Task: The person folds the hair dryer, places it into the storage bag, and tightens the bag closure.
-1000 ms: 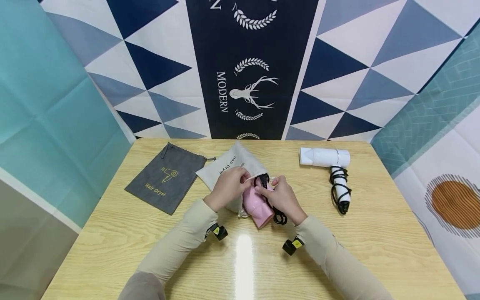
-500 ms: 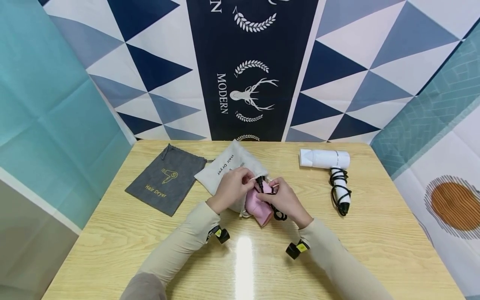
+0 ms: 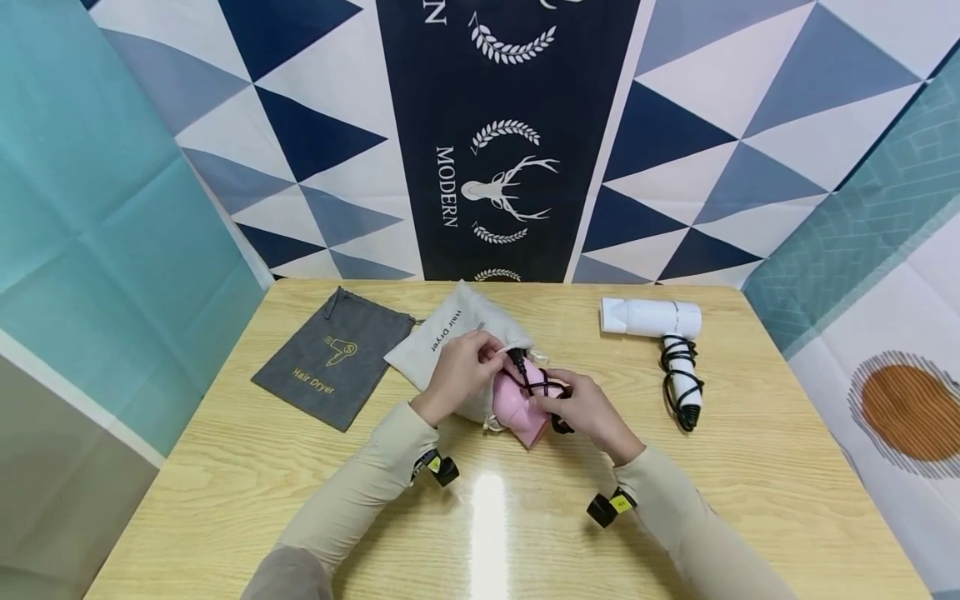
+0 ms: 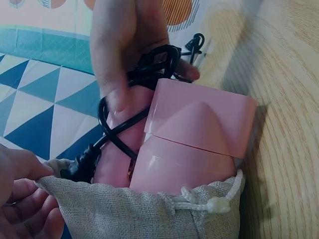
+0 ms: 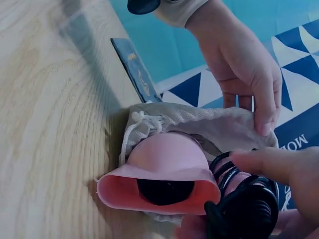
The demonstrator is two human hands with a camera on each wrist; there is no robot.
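A pink hair dryer [image 3: 512, 404] lies partly inside a light grey drawstring bag [image 3: 442, 337] on the table. Its nozzle and the end of its handle stick out of the bag's mouth. My left hand [image 3: 467, 367] pinches the bag's rim, seen also in the right wrist view. My right hand [image 3: 588, 408] grips the dryer's handle, thumb on top and fingers on the far side. A black cord [image 4: 119, 129] is looped round the handle, and its plug [image 4: 79, 167] sits just at the bag's opening. The dryer's rear is hidden by the cloth.
To the left lies a flat dark grey bag [image 3: 333, 358] labelled "Hair Dryer". A white hair dryer [image 3: 648, 317] with its cord wound round the handle lies at the back right. Patterned cloth walls stand behind and beside the wooden table [image 3: 412, 533].
My right hand has moved right, from beside the plug to nearer the handle's end. The bag has shifted slightly left. My left hand keeps its hold on the rim.
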